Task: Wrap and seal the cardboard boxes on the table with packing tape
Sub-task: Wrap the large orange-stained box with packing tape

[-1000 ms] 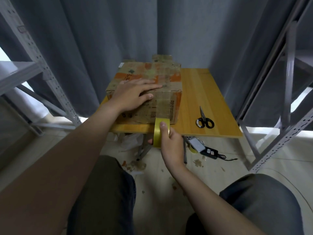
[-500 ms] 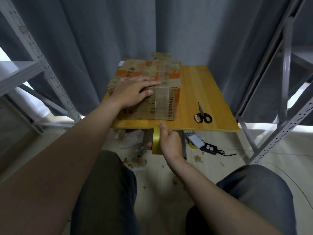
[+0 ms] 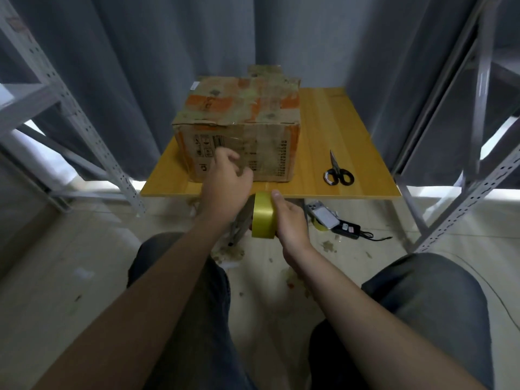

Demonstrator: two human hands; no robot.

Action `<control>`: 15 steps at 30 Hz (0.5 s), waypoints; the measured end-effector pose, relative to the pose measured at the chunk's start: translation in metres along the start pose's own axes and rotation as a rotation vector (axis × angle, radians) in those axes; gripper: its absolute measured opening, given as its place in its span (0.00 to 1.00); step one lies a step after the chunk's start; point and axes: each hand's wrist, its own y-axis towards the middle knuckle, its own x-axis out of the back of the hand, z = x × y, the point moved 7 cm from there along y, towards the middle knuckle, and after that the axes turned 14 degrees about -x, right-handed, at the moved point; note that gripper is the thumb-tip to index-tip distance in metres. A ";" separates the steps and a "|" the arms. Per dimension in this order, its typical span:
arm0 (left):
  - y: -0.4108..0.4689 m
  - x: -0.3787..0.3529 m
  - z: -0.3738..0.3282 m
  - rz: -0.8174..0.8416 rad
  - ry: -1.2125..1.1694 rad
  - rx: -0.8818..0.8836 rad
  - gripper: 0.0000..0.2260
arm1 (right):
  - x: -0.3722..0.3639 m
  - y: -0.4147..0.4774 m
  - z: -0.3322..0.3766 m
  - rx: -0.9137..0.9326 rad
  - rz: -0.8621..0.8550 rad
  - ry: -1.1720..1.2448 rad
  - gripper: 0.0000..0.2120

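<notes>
- A worn cardboard box [image 3: 239, 128], marked with orange patches, stood on the yellow wooden surface [image 3: 337, 122], towards its left edge. It reached from close to the near edge almost to the far edge.
- A strip of clear tape ran over the top of the box and down the middle of its near face.
- The left hand [image 3: 228, 181] was at the near edge, in front of the box's near face, with its fingers curled and the thumb raised. It was blurred, so I could not tell whether the fingers pinched anything or touched the cardboard.
- The right hand [image 3: 291, 218] gripped a yellow tape roll [image 3: 263, 215] just below and in front of the near edge. The thumb lay over the top of the roll and the palm was against its right side.
- The roll stood on edge, just to the right of the left wrist.
- Black-handled scissors [image 3: 337, 173] lay near the near right corner, apart from the box, with handles to the near edge and blades pointing to the far edge.
- More cardboard [image 3: 264, 70] showed behind the box at the far edge.
- On the floor [image 3: 84, 263], under the near edge, lay a phone [image 3: 323, 216] and a black adapter [image 3: 347, 229] with a cable, among small scraps.
- Grey curtains [image 3: 281, 38] hung behind, and metal racks [image 3: 70, 108] stood at both sides.
</notes>
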 end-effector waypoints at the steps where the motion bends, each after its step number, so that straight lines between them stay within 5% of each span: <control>1: -0.009 -0.016 0.011 0.117 -0.099 0.157 0.11 | 0.003 0.001 0.002 -0.001 -0.001 -0.003 0.23; 4: -0.032 -0.051 0.017 0.397 -0.295 0.337 0.13 | 0.015 0.009 0.012 0.032 -0.012 -0.142 0.22; 11: -0.040 -0.064 0.018 0.377 -0.608 0.515 0.04 | 0.101 0.037 0.081 0.250 -0.467 -0.601 0.19; 15: -0.042 -0.069 0.014 0.383 -0.665 0.548 0.06 | 0.128 0.056 0.098 0.145 -0.564 -0.926 0.17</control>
